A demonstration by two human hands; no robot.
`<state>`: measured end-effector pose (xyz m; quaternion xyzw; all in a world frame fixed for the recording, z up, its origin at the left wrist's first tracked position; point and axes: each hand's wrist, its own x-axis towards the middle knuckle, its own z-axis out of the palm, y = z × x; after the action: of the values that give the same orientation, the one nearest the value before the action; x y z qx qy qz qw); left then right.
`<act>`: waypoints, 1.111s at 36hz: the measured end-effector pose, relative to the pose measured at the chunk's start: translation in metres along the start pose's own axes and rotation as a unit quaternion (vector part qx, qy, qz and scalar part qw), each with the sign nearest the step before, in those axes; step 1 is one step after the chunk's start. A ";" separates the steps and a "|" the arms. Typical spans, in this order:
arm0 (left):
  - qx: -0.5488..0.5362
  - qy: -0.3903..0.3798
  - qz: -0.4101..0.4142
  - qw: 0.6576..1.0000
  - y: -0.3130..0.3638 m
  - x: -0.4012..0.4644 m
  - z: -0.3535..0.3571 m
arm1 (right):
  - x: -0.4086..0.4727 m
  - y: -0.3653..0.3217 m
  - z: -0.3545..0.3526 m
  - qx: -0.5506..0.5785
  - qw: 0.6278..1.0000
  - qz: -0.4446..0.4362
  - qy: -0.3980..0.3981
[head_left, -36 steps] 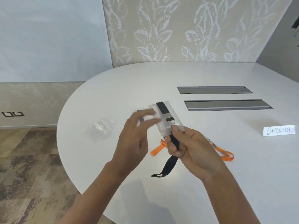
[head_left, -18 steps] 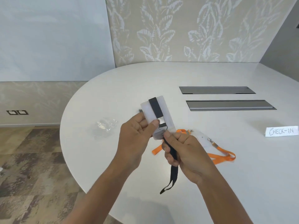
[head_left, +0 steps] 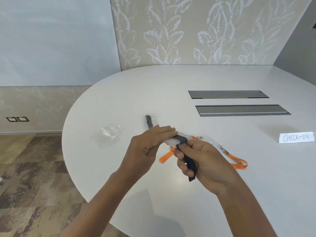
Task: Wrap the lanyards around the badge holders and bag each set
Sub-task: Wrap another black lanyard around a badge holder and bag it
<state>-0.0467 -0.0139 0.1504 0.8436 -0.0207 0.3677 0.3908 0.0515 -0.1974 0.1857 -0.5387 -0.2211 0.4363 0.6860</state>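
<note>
My left hand (head_left: 150, 144) holds a clear badge holder (head_left: 172, 141) tilted nearly flat above the white table (head_left: 171, 86). A black lanyard (head_left: 182, 139) is wound over the holder. Its loose tail (head_left: 190, 165) runs down through my right hand (head_left: 200, 161), which grips it just below the holder. An orange lanyard (head_left: 238, 159) with a metal clip lies on the table behind my right hand, next to a second clear holder (head_left: 212, 142). Farther back lies a bagged set with a black lanyard (head_left: 149, 122). Crumpled clear bags (head_left: 109, 134) sit to the left.
A white card reading CHECK-IN (head_left: 296, 138) stands at the right. Two grey recessed panels (head_left: 242, 110) are set into the table at the back. The table's curved edge (head_left: 68, 158) falls off to a patterned floor on the left.
The badge holder has turned from upright to nearly flat in my left hand. My right hand has taken up more of the black lanyard, so its hanging tail is shorter.
</note>
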 end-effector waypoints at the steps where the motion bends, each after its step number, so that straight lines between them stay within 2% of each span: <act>1: 0.012 -0.010 0.014 1.000 -0.003 0.000 -0.001 | -0.001 0.000 -0.001 0.010 1.000 0.000 0.000; 9: 0.059 -0.059 0.084 0.993 -0.015 0.002 -0.007 | -0.006 -0.004 -0.002 0.038 0.998 0.002 -0.047; 12: 0.075 -0.068 0.095 0.990 -0.016 0.004 -0.008 | -0.002 -0.001 0.001 0.027 0.999 -0.003 -0.019; 15: 0.069 -0.036 0.077 0.994 -0.008 0.005 -0.004 | 0.001 0.002 0.003 0.022 1.000 -0.006 0.005; 17: 0.041 0.018 0.008 0.999 -0.002 0.002 0.000 | 0.002 0.003 0.004 0.029 1.000 -0.010 0.007; 19: -0.061 0.088 -0.119 0.987 0.007 -0.003 0.005 | 0.003 0.004 0.005 0.020 1.000 -0.011 0.005; 20: -0.154 0.111 -0.193 0.963 0.013 -0.005 0.006 | 0.004 0.004 0.006 0.013 1.000 -0.011 0.003; 22: -0.327 0.115 -0.304 0.887 0.020 -0.003 0.007 | 0.006 0.005 0.007 0.001 1.000 -0.011 0.001; 23: -0.375 0.098 -0.329 0.861 0.020 -0.002 0.006 | 0.007 0.006 0.008 -0.002 1.000 -0.009 0.002; 24: -0.394 0.074 -0.337 0.852 0.022 0.001 0.004 | 0.008 0.006 0.009 -0.004 1.000 -0.008 0.002; 26: -0.385 0.055 -0.328 0.861 0.024 0.001 0.002 | 0.010 0.008 0.010 -0.008 1.000 -0.002 -0.001; 29: -0.348 0.094 -0.320 0.876 0.020 -0.001 0.003 | 0.013 0.013 0.010 -0.025 0.999 0.010 0.020; 33: -0.231 0.114 -0.271 0.927 0.019 -0.004 0.005 | 0.017 0.023 0.009 -0.036 0.997 0.024 0.068; 36: -0.144 0.095 -0.209 0.963 0.018 -0.009 0.006 | 0.019 0.027 0.008 -0.038 0.996 0.038 0.066; 40: -0.101 0.032 -0.127 0.986 0.015 -0.018 0.008 | 0.020 0.027 0.004 0.005 0.998 0.037 0.046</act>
<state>-0.0598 -0.0343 0.1445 0.7835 0.0622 0.3382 0.5176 0.0490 -0.1768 0.1586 -0.5625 -0.1675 0.4370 0.6816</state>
